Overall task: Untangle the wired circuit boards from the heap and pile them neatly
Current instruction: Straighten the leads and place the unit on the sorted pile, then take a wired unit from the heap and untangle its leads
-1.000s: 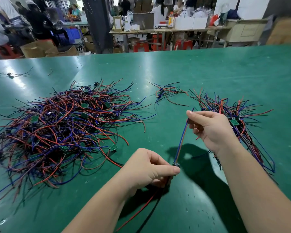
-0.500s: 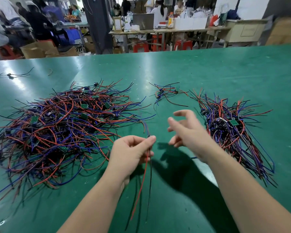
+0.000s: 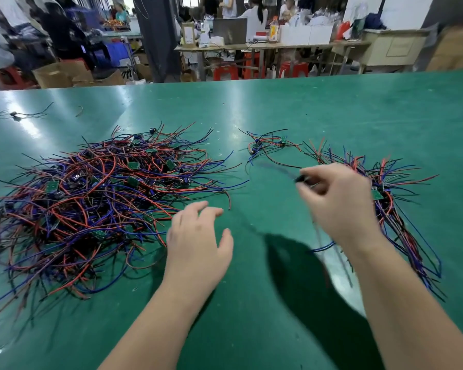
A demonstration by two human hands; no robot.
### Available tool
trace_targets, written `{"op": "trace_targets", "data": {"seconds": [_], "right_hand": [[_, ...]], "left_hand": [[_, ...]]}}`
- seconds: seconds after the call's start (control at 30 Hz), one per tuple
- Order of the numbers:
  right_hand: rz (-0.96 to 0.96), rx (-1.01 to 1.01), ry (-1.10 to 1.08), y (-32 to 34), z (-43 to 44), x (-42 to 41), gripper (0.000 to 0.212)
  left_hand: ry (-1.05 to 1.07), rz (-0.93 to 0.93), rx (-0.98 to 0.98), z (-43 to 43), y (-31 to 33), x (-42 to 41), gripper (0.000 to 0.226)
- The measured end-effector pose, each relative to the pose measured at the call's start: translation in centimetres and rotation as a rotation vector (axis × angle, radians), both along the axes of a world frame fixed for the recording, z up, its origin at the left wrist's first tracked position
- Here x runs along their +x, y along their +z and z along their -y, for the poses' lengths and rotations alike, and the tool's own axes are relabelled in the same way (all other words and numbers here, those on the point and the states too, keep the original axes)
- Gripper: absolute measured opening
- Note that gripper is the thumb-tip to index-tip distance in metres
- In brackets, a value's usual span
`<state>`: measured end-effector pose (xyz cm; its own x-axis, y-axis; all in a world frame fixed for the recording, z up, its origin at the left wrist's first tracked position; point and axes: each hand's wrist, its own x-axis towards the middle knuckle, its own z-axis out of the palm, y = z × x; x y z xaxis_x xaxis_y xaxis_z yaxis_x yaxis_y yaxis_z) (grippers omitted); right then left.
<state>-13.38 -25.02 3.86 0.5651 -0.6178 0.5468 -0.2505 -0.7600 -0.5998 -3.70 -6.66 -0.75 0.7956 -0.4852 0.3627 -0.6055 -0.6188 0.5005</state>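
A big tangled heap [image 3: 91, 204] of red, blue and black wires with small green circuit boards covers the left of the green table [image 3: 332, 108]. On the right lies a straighter pile [image 3: 385, 198] of wired boards. My right hand [image 3: 337, 198] hovers just left of that pile and pinches a wired board [image 3: 304, 179] at its fingertips; its blurred wires trail down under the wrist. My left hand [image 3: 198, 244] floats by the heap's right edge, fingers spread, holding nothing.
A small cluster of wired boards [image 3: 267, 145] lies between the heap and the pile, further back. A stray wire piece [image 3: 16, 114] sits at the far left. Beyond the table's far edge stand workbenches, red stools, boxes and people.
My left hand let go of the wired board and opened. My right hand took it and swung it right toward the pile.
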Motion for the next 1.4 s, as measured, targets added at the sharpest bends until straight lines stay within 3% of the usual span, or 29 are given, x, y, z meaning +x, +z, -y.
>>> {"op": "trace_targets", "data": {"seconds": [0.07, 0.17, 0.23, 0.3, 0.43, 0.53, 0.63, 0.7, 0.8, 0.9, 0.97, 1.1, 1.4], "right_hand": [[-0.032, -0.062, -0.214, 0.6, 2.6, -1.3, 0.018], [-0.303, 0.026, -0.382, 0.1, 5.5, -2.9, 0.03], [-0.48, 0.101, -0.404, -0.4, 5.6, -3.0, 0.039], [-0.494, 0.106, -0.43, -0.4, 4.8, -2.6, 0.042], [-0.227, -0.025, -0.296, -0.3, 2.5, -1.1, 0.03], [-0.071, -0.063, -0.064, -0.5, 0.2, -0.1, 0.016], [-0.114, 0.244, 0.226, -0.6, -2.2, 0.6, 0.014], [-0.203, 0.504, 0.453, -0.9, -3.3, 0.9, 0.015], [-0.179, 0.725, 0.704, -1.3, -4.1, 1.1, 0.017], [-0.078, 0.853, 0.81, -1.2, -4.3, 1.1, 0.014], [-0.04, 0.936, 0.821, -1.2, -4.4, 1.1, 0.017], [0.023, 1.014, 0.761, -1.5, -4.6, 1.5, 0.03], [0.06, 1.197, 0.718, -1.5, -4.3, 1.7, 0.02]], "left_hand": [[0.137, 0.002, 0.191, -0.4, -0.1, 0.5, 0.049], [0.221, -0.028, 0.431, -0.8, -0.2, 0.9, 0.044], [0.217, 0.028, 0.508, -1.0, -0.2, 1.3, 0.034], [0.2, 0.07, 0.493, -1.3, 0.1, 1.8, 0.035], [0.148, -0.031, 0.276, -1.9, 0.3, 3.0, 0.038], [0.034, 0.076, 0.026, -1.6, 0.6, 2.9, 0.038], [-0.168, 0.116, -0.385, -0.9, 1.4, 1.8, 0.049], [-0.274, -0.037, -0.607, -0.6, 1.7, 0.8, 0.05], [-0.366, -0.513, -0.86, 0.1, 2.4, -0.7, 0.04], [-0.337, -1.015, -1.098, 0.6, 3.0, -1.2, 0.034], [-0.342, -1.252, -1.185, 0.6, 3.3, -1.1, 0.028], [-0.32, -1.401, -1.124, 0.5, 3.4, -1.2, 0.025], [-0.307, -1.468, -0.992, 0.5, 2.7, -1.3, 0.033]]}}
